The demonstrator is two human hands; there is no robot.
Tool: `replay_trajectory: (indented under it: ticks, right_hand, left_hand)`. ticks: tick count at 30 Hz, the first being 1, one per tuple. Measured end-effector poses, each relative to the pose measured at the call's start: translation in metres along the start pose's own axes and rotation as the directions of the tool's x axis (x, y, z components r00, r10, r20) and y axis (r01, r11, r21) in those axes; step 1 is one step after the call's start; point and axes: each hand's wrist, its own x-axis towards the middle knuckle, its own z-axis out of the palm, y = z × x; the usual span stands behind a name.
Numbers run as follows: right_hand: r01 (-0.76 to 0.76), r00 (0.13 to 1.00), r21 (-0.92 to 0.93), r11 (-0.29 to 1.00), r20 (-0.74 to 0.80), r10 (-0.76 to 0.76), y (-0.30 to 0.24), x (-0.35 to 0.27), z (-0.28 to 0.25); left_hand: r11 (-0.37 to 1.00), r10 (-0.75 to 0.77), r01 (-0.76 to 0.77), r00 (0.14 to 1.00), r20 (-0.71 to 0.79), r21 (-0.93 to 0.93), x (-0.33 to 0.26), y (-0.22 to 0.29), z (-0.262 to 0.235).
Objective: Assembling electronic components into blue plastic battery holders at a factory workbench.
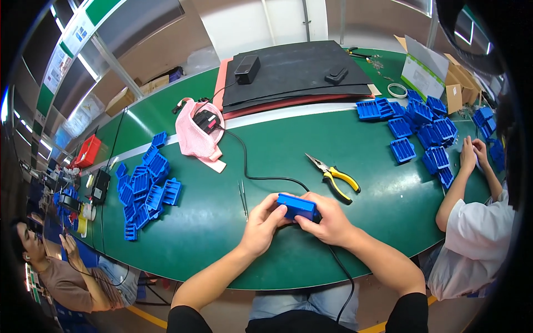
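Observation:
Between my two hands is a blue plastic case (296, 206), held just above the green table near its front edge. My left hand (263, 223) grips its left end, the thumb on the near side. Around the right end my right hand (328, 220) is closed, its thumb also against the near side. Yellow-handled long-nose pliers (335, 178) lie with jaws parted, beyond my right hand. Tweezers (243, 201) rest to the left of my left hand. A black cable (248, 166) runs across the table toward my hands and shows again below my right forearm.
Blue slotted cases are heaped at left (145, 188) and right (430, 125). A pink cloth (194, 136) lies beyond, with black sheets (300, 72) behind it. Co-workers sit at left (72, 277) and right (472, 238). A red bin (88, 151) stands far left.

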Motion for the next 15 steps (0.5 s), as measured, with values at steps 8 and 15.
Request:
replay_trajectory:
  ticks: [8, 15]
  right_hand:
    - [0.055, 0.998, -0.063, 0.996, -0.015, -0.056, -0.003, 0.001, 0.005]
    - [0.039, 0.999, -0.114, 0.993, -0.014, -0.041, -0.007, 0.0, 0.007]
  left_hand:
    - [0.985, -0.034, 0.029, 0.999, -0.025, -0.173, -0.001, 0.0, 0.001]
    - [0.96, -0.052, 0.045, 0.998, -0.017, -0.275, 0.001, -0.008, -0.005]
